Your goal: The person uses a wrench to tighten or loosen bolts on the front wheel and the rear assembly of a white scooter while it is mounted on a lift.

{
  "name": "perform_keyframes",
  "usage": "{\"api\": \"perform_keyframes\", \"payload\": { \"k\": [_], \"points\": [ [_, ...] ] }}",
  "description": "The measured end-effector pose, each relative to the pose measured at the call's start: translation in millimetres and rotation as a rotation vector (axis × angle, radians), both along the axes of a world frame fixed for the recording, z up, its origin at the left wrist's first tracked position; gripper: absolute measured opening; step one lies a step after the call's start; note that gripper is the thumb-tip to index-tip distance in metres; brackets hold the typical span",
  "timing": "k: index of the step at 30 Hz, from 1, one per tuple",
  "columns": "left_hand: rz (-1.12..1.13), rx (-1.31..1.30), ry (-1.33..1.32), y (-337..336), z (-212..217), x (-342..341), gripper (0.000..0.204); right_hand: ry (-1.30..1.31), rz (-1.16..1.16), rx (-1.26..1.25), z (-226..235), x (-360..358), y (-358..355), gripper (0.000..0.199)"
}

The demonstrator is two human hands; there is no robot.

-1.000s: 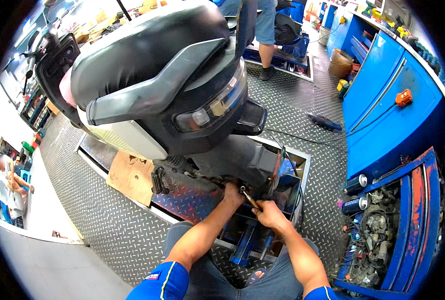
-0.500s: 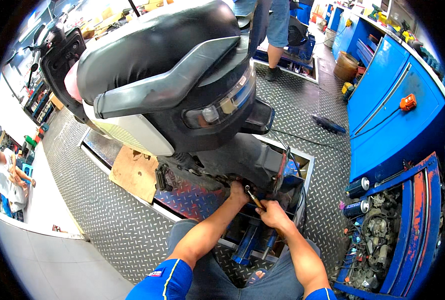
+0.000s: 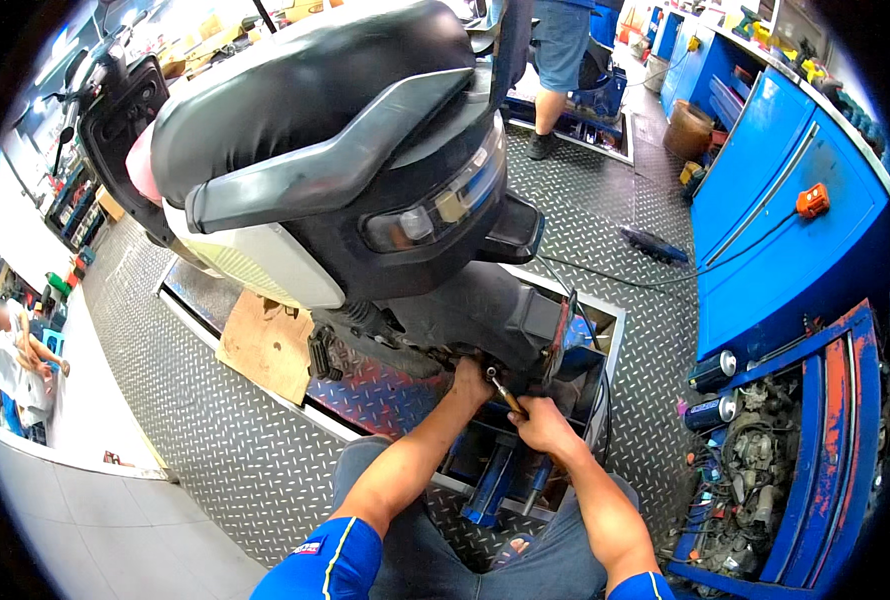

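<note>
A scooter point(image 3: 310, 110) with a black seat and a light side panel stands over a framed opening in the floor, its rear end toward me. Low beside its rear wheel, my right hand point(image 3: 547, 425) is closed round the handle of a ratchet wrench point(image 3: 505, 392), which slants up and left. My left hand point(image 3: 473, 380) reaches in under the scooter right next to the ratchet's head. Its fingers are mostly hidden there, so their grip does not show. The fastener at the ratchet's end is too small to make out.
A blue metal stand point(image 3: 490, 490) lies below my hands. Cardboard point(image 3: 265, 345) rests to the left. At right are a blue cabinet point(image 3: 765, 200) with a hanging orange control point(image 3: 812, 202) and a blue rack point(image 3: 833, 450) of greasy parts. Another person's leg point(image 3: 550, 110) stands beyond.
The whole picture has shifted very slightly. Both hands and the ratchet wrench keep nearly the same places against the scooter.
</note>
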State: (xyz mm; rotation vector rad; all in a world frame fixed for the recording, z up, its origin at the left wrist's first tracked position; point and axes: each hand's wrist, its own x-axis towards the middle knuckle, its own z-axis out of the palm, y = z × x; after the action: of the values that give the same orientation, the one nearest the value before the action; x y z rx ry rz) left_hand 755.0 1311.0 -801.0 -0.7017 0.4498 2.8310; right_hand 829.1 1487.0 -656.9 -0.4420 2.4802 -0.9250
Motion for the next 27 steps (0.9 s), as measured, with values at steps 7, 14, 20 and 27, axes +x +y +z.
{"api": "perform_keyframes", "payload": {
  "k": [7, 14, 20, 27],
  "points": [
    [-0.248, -0.602, 0.242, 13, -41, -9, 0.032, -0.062, -0.050, 0.025, -3, -3, 12, 0.026],
    [0.047, -0.369, 0.337, -9, -87, -12, 0.029, -0.005, 0.062, -0.047, -2, -3, -9, 0.027],
    [-0.010, -0.358, 0.080, 16, -7, 14, 0.023, -0.107, 0.038, 0.031, 2, -6, 9, 0.033],
    [0.218, -0.636, -0.009, 17, 10, 19, 0.021, -0.073, 0.049, 0.039, -2, -6, 5, 0.031]
  ]
}}
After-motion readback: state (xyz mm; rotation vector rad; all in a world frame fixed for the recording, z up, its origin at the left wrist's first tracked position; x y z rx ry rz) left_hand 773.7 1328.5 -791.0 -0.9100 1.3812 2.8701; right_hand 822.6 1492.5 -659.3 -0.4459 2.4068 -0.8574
